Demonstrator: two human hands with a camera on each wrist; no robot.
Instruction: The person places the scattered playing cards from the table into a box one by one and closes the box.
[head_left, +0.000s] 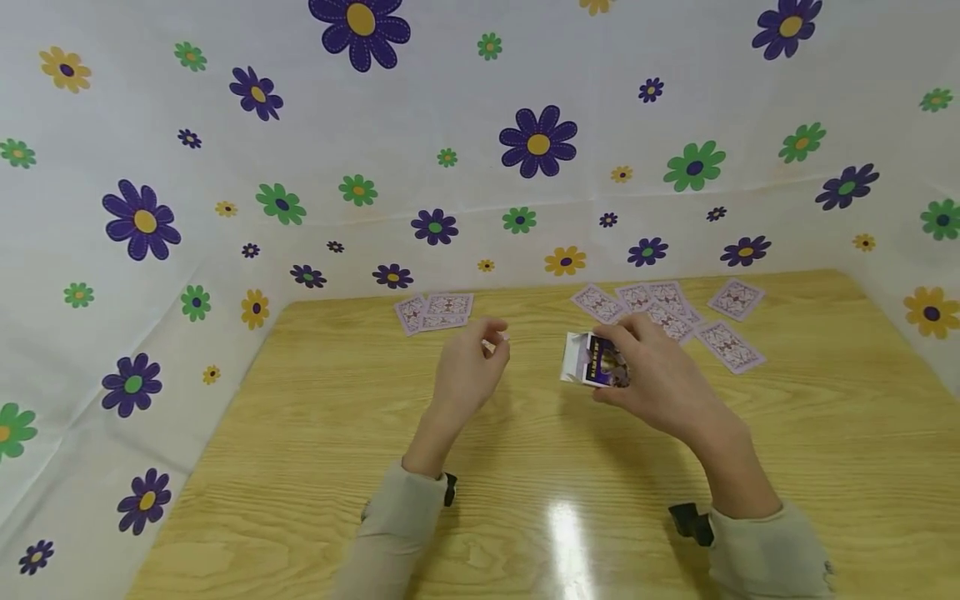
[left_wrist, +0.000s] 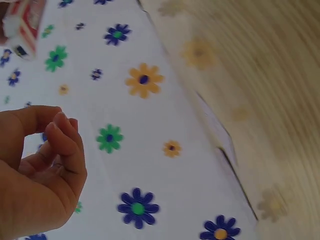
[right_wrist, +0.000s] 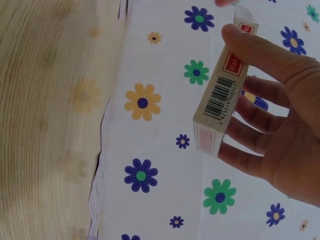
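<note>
My right hand (head_left: 660,375) grips a playing-card box (head_left: 602,362) above the table, thumb on one side and fingers on the other. The box's end flap stands open towards my left hand. In the right wrist view a barcode shows on the narrow side of the card box (right_wrist: 220,97). My left hand (head_left: 470,367) hovers to the left of the box, apart from it. In the left wrist view the fingers of my left hand (left_wrist: 47,165) are loosely curled towards the thumb, and nothing shows between them.
Patterned playing cards (head_left: 731,346) lie spread at the back right of the wooden table (head_left: 315,467), several of them overlapping. A smaller group of cards (head_left: 444,312) lies at the back left. Flower-printed white cloth (head_left: 465,108) hangs behind and at both sides.
</note>
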